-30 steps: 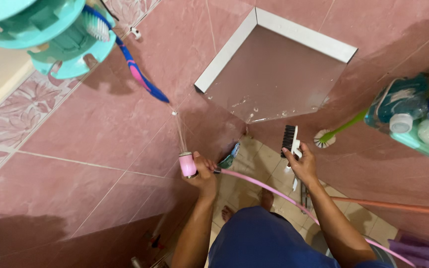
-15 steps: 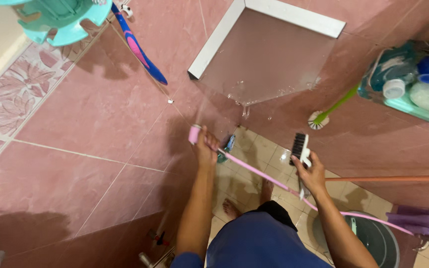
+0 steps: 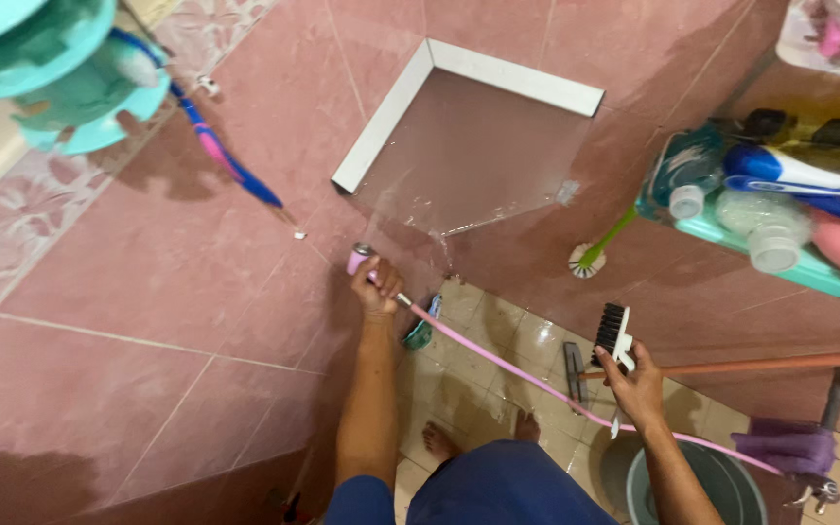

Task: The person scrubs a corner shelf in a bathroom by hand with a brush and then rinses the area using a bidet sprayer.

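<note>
My left hand [image 3: 377, 288] grips a pink spray nozzle [image 3: 358, 260] on a pink hose [image 3: 517, 371]. The nozzle is held up close to the pink tiled wall, just below the white-edged corner shelf [image 3: 469, 146]; the wall under the shelf looks wet. My right hand [image 3: 637, 379] holds a white scrub brush [image 3: 614, 332] with black bristles, bristles up, over the beige floor tiles. The hose runs from the nozzle down past my right hand toward the lower right.
A teal rack [image 3: 799, 262] of bottles hangs at right with a green toilet brush [image 3: 597, 249] below it. A grey bucket [image 3: 702, 481] and purple cloth [image 3: 791, 447] sit at the lower right. A teal holder [image 3: 70, 78] with a toothbrush [image 3: 230, 160] hangs upper left. My bare feet [image 3: 439, 442] stand below.
My left hand has raised the nozzle higher and closer to the shelf. My right hand with the brush has stayed roughly level. The view has tilted downward.
</note>
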